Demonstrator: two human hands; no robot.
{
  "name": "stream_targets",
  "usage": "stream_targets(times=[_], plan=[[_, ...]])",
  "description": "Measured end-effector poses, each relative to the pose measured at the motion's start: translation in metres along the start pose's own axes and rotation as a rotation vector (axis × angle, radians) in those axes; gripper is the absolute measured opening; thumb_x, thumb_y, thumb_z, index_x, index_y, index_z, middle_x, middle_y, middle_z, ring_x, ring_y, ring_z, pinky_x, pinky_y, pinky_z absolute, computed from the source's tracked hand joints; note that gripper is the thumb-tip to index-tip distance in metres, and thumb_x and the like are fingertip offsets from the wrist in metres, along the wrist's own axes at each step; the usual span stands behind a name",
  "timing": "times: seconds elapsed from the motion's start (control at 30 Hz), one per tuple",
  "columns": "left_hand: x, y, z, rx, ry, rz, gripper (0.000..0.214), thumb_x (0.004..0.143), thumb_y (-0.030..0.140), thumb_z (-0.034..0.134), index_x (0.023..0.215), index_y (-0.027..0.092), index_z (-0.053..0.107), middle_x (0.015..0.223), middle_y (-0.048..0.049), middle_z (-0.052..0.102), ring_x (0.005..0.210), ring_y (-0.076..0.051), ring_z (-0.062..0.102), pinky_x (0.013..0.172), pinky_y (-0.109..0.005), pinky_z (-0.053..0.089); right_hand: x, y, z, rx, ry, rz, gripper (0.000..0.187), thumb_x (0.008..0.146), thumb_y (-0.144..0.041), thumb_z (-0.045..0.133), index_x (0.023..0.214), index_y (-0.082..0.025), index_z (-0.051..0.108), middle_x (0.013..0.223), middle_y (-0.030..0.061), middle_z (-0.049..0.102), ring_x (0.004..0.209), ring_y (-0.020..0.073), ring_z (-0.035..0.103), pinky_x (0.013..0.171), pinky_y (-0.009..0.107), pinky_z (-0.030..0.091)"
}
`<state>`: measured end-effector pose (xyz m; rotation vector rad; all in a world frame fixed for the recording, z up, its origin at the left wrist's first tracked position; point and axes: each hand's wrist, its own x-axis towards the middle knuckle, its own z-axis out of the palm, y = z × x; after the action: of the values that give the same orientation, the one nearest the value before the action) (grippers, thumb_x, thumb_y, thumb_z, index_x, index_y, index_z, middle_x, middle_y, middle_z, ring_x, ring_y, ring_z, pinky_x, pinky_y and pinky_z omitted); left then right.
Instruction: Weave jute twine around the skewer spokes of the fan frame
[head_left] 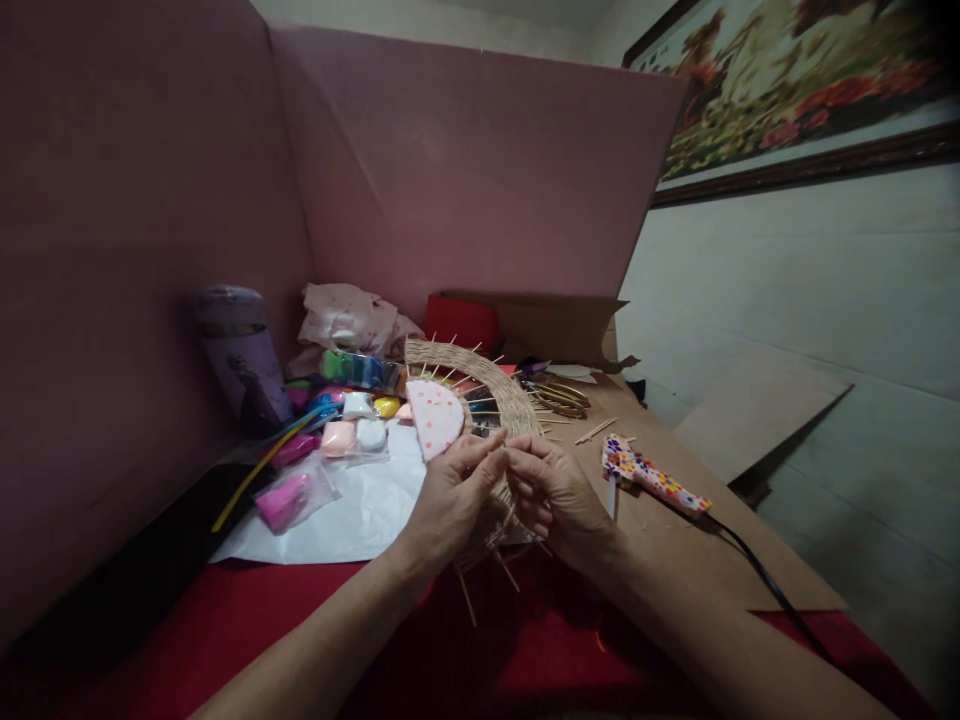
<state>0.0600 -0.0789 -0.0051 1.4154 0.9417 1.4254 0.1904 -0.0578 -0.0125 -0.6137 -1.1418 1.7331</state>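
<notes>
A curved woven twine fan (pixel 491 372) with thin wooden sticks poking out of its edges lies in front of me. At its inner side sits a half-round pink piece with red dots (pixel 436 415). My left hand (pixel 456 488) is closed at the near part of the fan, thumb and fingers pressed on it. Beside it my right hand (pixel 555 492) is closed in a pinch, its fingertips meeting those of my left. Whatever thin thing lies between the fingertips is too small to make out. Both hands hide part of the weave.
A flowered glue gun (pixel 652 478) with a black cord rests on the cardboard (pixel 697 560) at right. Scissors (pixel 559 397) and loose sticks (pixel 596 431) lie behind it. Bagged coloured clay (pixel 339 438) and a purple tumbler (pixel 244 365) stand left. Pink panels (pixel 480 170) enclose the back.
</notes>
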Motion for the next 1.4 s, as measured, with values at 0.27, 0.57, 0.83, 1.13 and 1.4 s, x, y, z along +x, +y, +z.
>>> stream_targets(times=[0.27, 0.57, 0.83, 1.13, 1.4], plan=[[-0.002, 0.0, -0.001, 0.076, 0.043, 0.056, 0.022, 0.078, 0.035, 0.059, 0.082, 0.019, 0.074, 0.078, -0.0045, 0.062, 0.076, -0.014, 0.055, 0.074, -0.024, 0.042, -0.001, 0.005, 0.002, -0.006, -0.069, 0.018, 0.022, 0.074, -0.031, 0.065, 0.068, -0.017, 0.049, 0.045, -0.0102, 0.043, 0.027, -0.0004, 0.022, 0.025, 0.011, 0.019], [0.003, -0.009, -0.006, -0.325, 0.189, -0.225, 0.023, 0.054, 0.03, 0.079, 0.063, 0.011, 0.069, 0.057, -0.0043, 0.064, 0.053, -0.013, 0.055, 0.052, -0.025, 0.043, -0.001, 0.009, 0.006, -0.047, -0.042, 0.049, 0.019, 0.071, -0.031, 0.066, 0.071, -0.017, 0.052, 0.043, -0.0098, 0.045, 0.026, 0.0005, 0.025, 0.025, 0.012, 0.021], [0.004, -0.001, -0.007, -0.465, 0.188, -0.335, 0.03, 0.044, 0.028, 0.083, 0.051, 0.012, 0.058, 0.045, 0.0014, 0.055, 0.042, -0.007, 0.046, 0.044, -0.021, 0.036, -0.001, 0.01, 0.006, -0.093, -0.018, 0.018, 0.023, 0.069, -0.034, 0.069, 0.071, -0.016, 0.054, 0.04, -0.0114, 0.039, 0.027, 0.0002, 0.024, 0.026, 0.012, 0.019], [0.004, 0.003, -0.006, -0.495, 0.171, -0.338, 0.036, 0.044, 0.027, 0.083, 0.05, 0.014, 0.051, 0.045, 0.0042, 0.052, 0.042, -0.005, 0.044, 0.044, -0.019, 0.034, -0.002, 0.013, 0.006, -0.195, -0.036, -0.059, 0.027, 0.07, -0.038, 0.07, 0.075, -0.018, 0.052, 0.042, -0.0109, 0.043, 0.026, 0.0017, 0.029, 0.026, 0.014, 0.023], [0.005, -0.001, -0.006, -0.469, 0.154, -0.297, 0.036, 0.047, 0.03, 0.082, 0.052, 0.012, 0.051, 0.046, 0.0022, 0.055, 0.043, -0.006, 0.047, 0.045, -0.018, 0.036, -0.003, 0.007, 0.007, -0.203, -0.133, -0.009, 0.029, 0.077, -0.04, 0.062, 0.069, -0.015, 0.05, 0.047, -0.0083, 0.042, 0.037, 0.0012, 0.025, 0.035, 0.015, 0.015]])
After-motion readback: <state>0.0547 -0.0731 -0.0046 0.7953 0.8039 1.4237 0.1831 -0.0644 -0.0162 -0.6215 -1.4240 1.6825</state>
